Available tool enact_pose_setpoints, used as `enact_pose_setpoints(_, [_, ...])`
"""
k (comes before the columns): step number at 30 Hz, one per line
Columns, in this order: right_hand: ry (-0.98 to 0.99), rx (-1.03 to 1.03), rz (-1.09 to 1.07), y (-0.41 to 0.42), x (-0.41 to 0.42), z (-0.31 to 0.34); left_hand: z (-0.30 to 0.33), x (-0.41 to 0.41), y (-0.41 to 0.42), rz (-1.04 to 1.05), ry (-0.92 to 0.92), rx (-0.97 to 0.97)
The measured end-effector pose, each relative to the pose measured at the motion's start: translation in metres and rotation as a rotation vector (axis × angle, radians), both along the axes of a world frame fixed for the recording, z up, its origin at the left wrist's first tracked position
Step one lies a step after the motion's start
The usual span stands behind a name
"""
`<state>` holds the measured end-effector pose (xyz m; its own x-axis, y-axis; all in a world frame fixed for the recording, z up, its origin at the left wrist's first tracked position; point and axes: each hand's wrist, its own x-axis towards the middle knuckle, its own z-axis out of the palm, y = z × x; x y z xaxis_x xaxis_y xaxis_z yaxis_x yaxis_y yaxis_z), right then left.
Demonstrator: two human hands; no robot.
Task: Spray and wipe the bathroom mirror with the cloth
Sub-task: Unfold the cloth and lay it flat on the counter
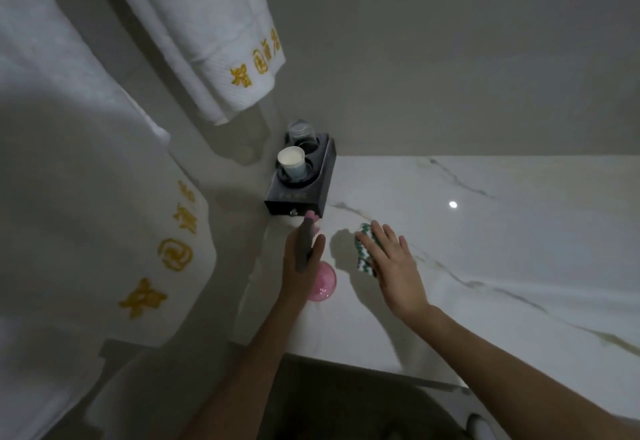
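Nearest, left hand (300,259) grips the spray bottle (320,280) by its grey head, pink body on the marble counter (485,249); prob light, slick plastic, so hold at the neck w/ a finger on the trigger. Just beyond, right hand (391,263) lies flat, fingers straight, on the green-white cloth (363,249) — soft, limp, best bunched in the palm; mirror not in view.

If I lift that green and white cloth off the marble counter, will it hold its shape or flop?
The cloth will probably flop: it looks like soft fabric, bunched under the right hand. It seems light for its size. It is unlikely to slip, though the glossy counter may let it slide when pushed.
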<state>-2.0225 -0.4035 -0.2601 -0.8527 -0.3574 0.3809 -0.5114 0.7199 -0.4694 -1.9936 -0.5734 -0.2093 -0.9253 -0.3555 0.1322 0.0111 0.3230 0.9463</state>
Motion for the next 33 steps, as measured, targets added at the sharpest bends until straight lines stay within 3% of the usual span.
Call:
enact_pose_setpoints(4, [-0.009,0.024,0.026,-0.015,-0.016,0.002,-0.016,-0.016,-0.023,-0.038,-0.034,-0.128])
enact_pose_setpoints(11, [0.044,0.088,0.05,-0.033,-0.04,-0.006,-0.04,-0.062,-0.049,0.091,-0.096,0.029])
enact_pose_setpoints(21, [-0.004,0.121,0.109,-0.042,-0.051,-0.022,-0.059,-0.102,-0.072,0.178,-0.084,0.092])
enact_pose_setpoints(25, [-0.047,0.122,0.103,-0.036,-0.05,-0.023,-0.057,-0.103,-0.074,0.085,-0.003,-0.033])
enact_pose_setpoints(30, [-0.06,0.111,0.099,-0.026,-0.049,-0.02,-0.067,-0.093,-0.082,0.084,-0.05,-0.164])
enact_pose_setpoints(33, [-0.05,0.109,0.083,-0.017,-0.049,-0.013,-0.066,-0.077,-0.082,0.061,0.026,-0.122])
